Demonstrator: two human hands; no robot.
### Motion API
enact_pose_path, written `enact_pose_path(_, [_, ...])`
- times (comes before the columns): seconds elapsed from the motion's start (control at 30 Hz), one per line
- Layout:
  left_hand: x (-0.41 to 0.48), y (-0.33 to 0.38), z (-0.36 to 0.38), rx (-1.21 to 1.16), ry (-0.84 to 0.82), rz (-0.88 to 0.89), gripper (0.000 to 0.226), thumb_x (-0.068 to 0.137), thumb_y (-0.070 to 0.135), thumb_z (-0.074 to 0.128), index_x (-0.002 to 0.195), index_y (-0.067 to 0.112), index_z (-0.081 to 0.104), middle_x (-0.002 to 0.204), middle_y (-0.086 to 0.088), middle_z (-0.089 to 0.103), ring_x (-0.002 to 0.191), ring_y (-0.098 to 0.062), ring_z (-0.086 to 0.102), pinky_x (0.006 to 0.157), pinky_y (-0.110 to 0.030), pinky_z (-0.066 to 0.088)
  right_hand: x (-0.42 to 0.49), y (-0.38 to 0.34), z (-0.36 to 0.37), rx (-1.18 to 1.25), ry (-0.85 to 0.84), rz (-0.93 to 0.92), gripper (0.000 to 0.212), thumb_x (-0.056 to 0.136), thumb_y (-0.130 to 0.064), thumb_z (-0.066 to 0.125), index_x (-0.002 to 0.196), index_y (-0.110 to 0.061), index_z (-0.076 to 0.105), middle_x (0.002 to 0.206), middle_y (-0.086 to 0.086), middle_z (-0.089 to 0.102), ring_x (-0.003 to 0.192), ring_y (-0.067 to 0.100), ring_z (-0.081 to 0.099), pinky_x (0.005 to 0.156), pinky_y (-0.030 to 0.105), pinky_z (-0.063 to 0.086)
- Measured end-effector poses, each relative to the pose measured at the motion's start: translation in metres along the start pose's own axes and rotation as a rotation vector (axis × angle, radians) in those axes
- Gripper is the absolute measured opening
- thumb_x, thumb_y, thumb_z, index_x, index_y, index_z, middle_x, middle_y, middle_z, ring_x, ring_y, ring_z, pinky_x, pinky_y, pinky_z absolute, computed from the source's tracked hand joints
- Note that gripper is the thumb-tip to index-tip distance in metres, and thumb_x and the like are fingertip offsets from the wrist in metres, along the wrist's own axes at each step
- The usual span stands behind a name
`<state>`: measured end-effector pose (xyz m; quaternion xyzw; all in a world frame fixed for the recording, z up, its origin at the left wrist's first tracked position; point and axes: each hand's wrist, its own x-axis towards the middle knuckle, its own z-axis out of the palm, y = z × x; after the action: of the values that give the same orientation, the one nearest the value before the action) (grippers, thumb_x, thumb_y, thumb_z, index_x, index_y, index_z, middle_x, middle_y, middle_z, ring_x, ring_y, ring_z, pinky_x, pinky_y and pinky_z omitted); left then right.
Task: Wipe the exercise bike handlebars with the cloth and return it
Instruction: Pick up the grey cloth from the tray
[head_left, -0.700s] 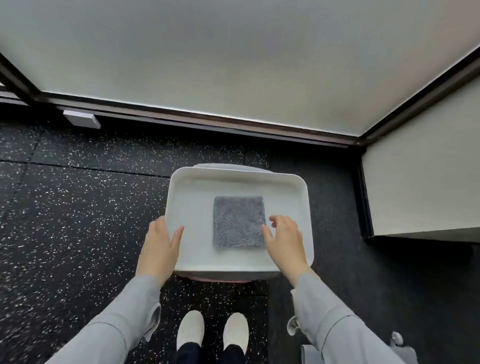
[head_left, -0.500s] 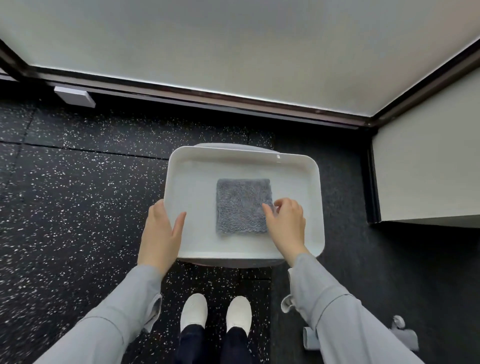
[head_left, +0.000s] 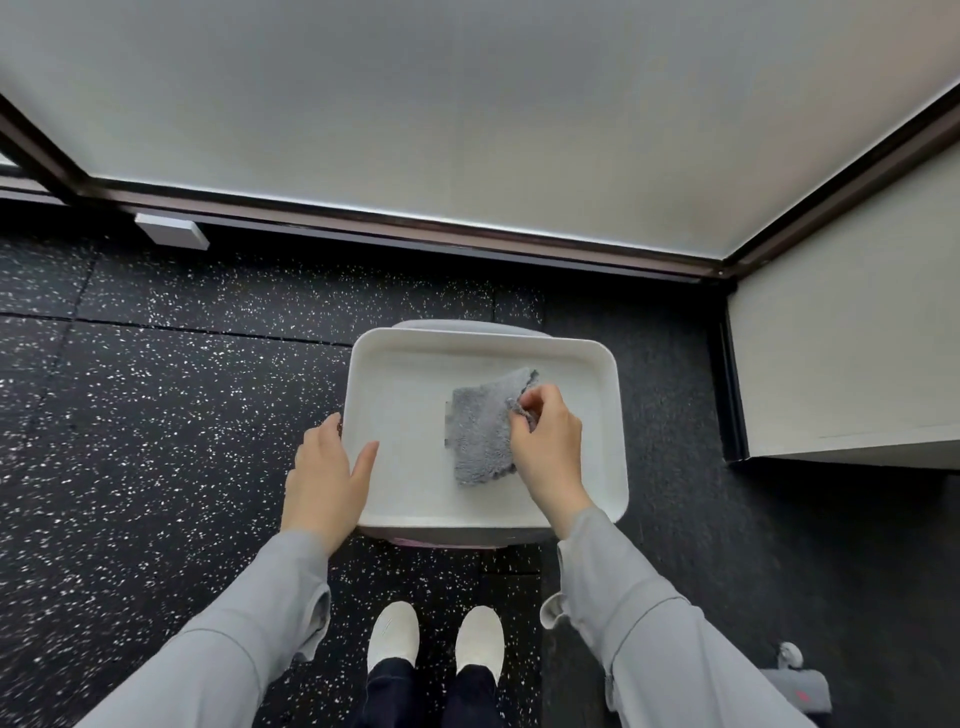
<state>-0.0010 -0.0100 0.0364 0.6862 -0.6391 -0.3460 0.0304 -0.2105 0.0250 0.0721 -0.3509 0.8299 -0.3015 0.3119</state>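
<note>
Head view. A white tray (head_left: 483, 343) sits on a low stand above the speckled black floor (head_left: 156, 415), directly in front of the person's white shoes (head_left: 394, 642). The cloth (head_left: 480, 434), grey and fluffy, lies inside the tray, right of its centre.

The right hand (head_left: 548, 447) is at 3 o'clock from the cloth and in contact with it. Thumb and fingertips are pressed together, pinching the cloth's right edge near the upper corner. That corner is gathered and raised off the tray floor; the lower portion lies flat. The cloth's long axis runs roughly 12 to 6 o'clock, tilted slightly toward 1 o'clock at the lifted end.

The left hand (head_left: 324, 470) is at 9 o'clock from the cloth, well apart from it. It rests spread over the tray's left rim, thumb inside the rim, fingers outside, apparently steadying the tray.

The right hand is the nearer hand and already has the grip. The coming lift therefore likely proceeds up and away from the tray. The exercise bike handlebars are not in view.
</note>
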Motion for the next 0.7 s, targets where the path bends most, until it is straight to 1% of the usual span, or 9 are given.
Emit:
enact_pose_path(0.17, [-0.025,0.055,-0.049,-0.098,0.080,0.144,0.045,0.095,0.030,0.044,0.135,0.011,0.037,0.135,-0.010,0.044,0.124,-0.026,0.039,0.105,-0.044,0.035,-0.028,-0.063,-0.052,0.150,0.064,-0.107,0.015,0.089,-0.003,0.056,0.080,-0.013,0.050,0.070,-0.009,0.052,0.063,0.003,0.049,0.049,0.009,0.038])
enact_pose_path(0.23, [-0.040,0.081,-0.065,-0.206,0.045,0.202,0.040,0.096,0.028,0.044,0.132,0.011,0.041,0.130,-0.007,0.048,0.119,-0.021,0.044,0.102,-0.038,0.038,-0.046,-0.089,-0.078,0.226,0.111,-0.159,0.016,0.087,-0.002,0.060,0.078,-0.013,0.051,0.070,-0.009,0.052,0.062,-0.003,0.051,0.053,0.005,0.040])
enact_pose_path(0.27, [-0.049,0.097,-0.074,-0.280,0.010,0.218,0.038,0.096,0.028,0.044,0.131,0.012,0.043,0.127,-0.006,0.050,0.115,-0.018,0.046,0.097,-0.033,0.039,-0.055,-0.103,-0.093,0.255,0.131,-0.190,0.018,0.086,-0.002,0.062,0.078,-0.014,0.052,0.071,-0.008,0.053,0.063,-0.005,0.051,0.055,0.006,0.040])
enact_pose_path(0.37, [-0.073,0.142,-0.100,-0.526,-0.152,0.174,0.037,0.096,0.035,0.043,0.126,0.014,0.050,0.120,0.001,0.056,0.107,-0.012,0.051,0.085,-0.023,0.036,-0.085,-0.139,-0.134,0.324,0.155,-0.246,0.021,0.084,-0.009,0.067,0.079,-0.024,0.053,0.077,-0.004,0.057,0.066,0.000,0.052,0.060,0.009,0.042])
enact_pose_path(0.43, [-0.093,0.171,-0.120,-0.770,-0.333,0.101,0.039,0.095,0.042,0.042,0.118,0.015,0.058,0.114,0.000,0.062,0.108,-0.017,0.057,0.087,-0.029,0.041,-0.104,-0.158,-0.162,0.404,0.176,-0.273,0.023,0.083,-0.011,0.068,0.079,-0.028,0.054,0.078,-0.005,0.060,0.067,-0.001,0.055,0.060,0.011,0.045])
enact_pose_path(0.5, [-0.116,0.196,-0.138,-1.035,-0.520,0.027,0.037,0.094,0.044,0.042,0.106,0.017,0.065,0.105,-0.003,0.070,0.098,-0.018,0.063,0.089,-0.033,0.047,-0.125,-0.169,-0.188,0.511,0.181,-0.268,0.025,0.082,-0.012,0.070,0.081,-0.031,0.055,0.083,-0.001,0.066,0.074,0.003,0.062,0.064,0.016,0.050])
enact_pose_path(0.57, [-0.139,0.213,-0.152,-1.183,-0.629,0.026,0.033,0.093,0.040,0.045,0.100,0.016,0.068,0.097,-0.002,0.074,0.089,-0.016,0.067,0.082,-0.031,0.051,-0.144,-0.172,-0.211,0.613,0.195,-0.239,0.028,0.081,-0.013,0.071,0.088,-0.034,0.056,0.090,0.003,0.071,0.084,0.012,0.068,0.070,0.023,0.054])
enact_pose_path(0.63, [-0.165,0.227,-0.162,-1.224,-0.644,0.067,0.025,0.091,0.029,0.053,0.099,0.012,0.068,0.097,-0.005,0.073,0.087,-0.017,0.067,0.077,-0.029,0.052,-0.164,-0.168,-0.233,0.678,0.248,-0.184,0.032,0.081,-0.012,0.072,0.098,-0.034,0.056,0.089,0.003,0.074,0.085,0.015,0.070,0.068,0.025,0.056])
enact_pose_path(0.7, [-0.187,0.235,-0.168,-1.188,-0.579,0.125,0.015,0.088,0.018,0.058,0.096,0.010,0.068,0.095,-0.007,0.070,0.086,-0.017,0.063,0.073,-0.028,0.052,-0.182,-0.158,-0.248,0.712,0.311,-0.112,0.031,0.081,-0.010,0.071,0.102,-0.031,0.061,0.090,-0.004,0.076,0.086,0.012,0.071,0.071,0.026,0.056])
